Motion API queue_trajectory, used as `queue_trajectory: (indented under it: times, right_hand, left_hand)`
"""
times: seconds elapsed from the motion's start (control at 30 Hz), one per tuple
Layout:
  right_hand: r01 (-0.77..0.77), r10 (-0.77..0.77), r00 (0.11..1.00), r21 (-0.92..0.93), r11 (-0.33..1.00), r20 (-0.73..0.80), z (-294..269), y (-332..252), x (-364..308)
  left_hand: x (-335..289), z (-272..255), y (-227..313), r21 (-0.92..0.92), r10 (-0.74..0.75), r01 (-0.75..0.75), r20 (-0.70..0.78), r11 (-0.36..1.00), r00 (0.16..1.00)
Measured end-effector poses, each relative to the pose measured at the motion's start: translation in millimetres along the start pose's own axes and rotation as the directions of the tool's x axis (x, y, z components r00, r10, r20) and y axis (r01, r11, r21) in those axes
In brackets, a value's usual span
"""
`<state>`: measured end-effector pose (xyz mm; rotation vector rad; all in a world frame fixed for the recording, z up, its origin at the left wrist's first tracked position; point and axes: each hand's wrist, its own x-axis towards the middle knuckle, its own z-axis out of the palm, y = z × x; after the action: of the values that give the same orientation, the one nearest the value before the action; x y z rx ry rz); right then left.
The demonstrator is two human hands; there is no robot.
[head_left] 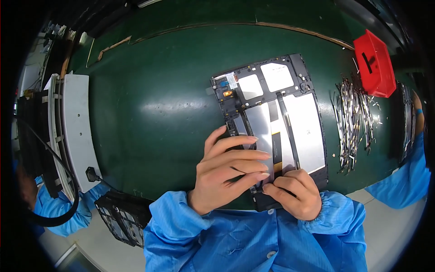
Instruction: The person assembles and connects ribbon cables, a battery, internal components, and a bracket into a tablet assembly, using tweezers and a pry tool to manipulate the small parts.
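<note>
An opened tablet-like device (301, 131), a black frame with silver-white panels, lies tilted on the green bench close in front of me. My left hand (231, 167) reaches over its left side, the thumb and index fingertips pressed together. A thin black strip (238, 170) sticks out from that pinch; its other end is hidden. My right hand (294, 192) rests at the device's near edge with curled fingers and a pinch beside my left fingertips. Whatever is in that pinch is too small to make out. Dark ribbon cables (288, 129) run down the device.
A pile of thin black-and-white strips (353, 122) lies right of the device, below a red plastic bin (375, 65). A white panel (81, 131) stands at left, with a black plug (92, 174) beside it. Stacked black frames (122, 217) sit lower left. Other people's blue sleeves (403, 174) show at both sides.
</note>
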<state>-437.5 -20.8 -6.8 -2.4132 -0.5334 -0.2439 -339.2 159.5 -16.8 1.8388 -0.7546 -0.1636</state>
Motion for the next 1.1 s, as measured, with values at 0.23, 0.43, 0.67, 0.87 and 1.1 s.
queue_trajectory:
  times: [0.23, 0.43, 0.67, 0.87, 1.1]
  right_hand:
    - [-0.025, 0.025, 0.999, 0.000, 1.000, 0.026, 0.0, -0.4, -2.2]
    - [-0.060, 0.060, 0.997, 0.004, 0.998, 0.039, -0.1, -2.7, -0.5]
    - [-0.081, 0.081, 0.996, 0.008, 0.997, 0.031, -0.3, -3.1, 0.8]
    - [-0.050, 0.049, 0.998, 0.003, 0.999, 0.034, -0.1, -0.3, -1.9]
    - [-0.076, 0.076, 0.996, -0.001, 0.997, 0.038, -0.6, -2.8, 1.0]
  left_hand:
    - [20.0, 9.5, -11.8, 0.267, 0.093, -0.099, 0.034, 0.959, 0.995]
    - [18.4, 10.4, -15.0, 0.248, 0.075, -0.071, -0.007, 0.966, 0.997]
    - [20.9, 9.9, -15.7, 0.224, 0.078, -0.074, -0.011, 0.972, 0.997]
    - [20.8, 10.8, -14.6, 0.253, 0.084, -0.078, -0.013, 0.964, 0.996]
    - [20.6, 11.4, -12.1, 0.256, 0.044, -0.037, -0.021, 0.966, 0.999]
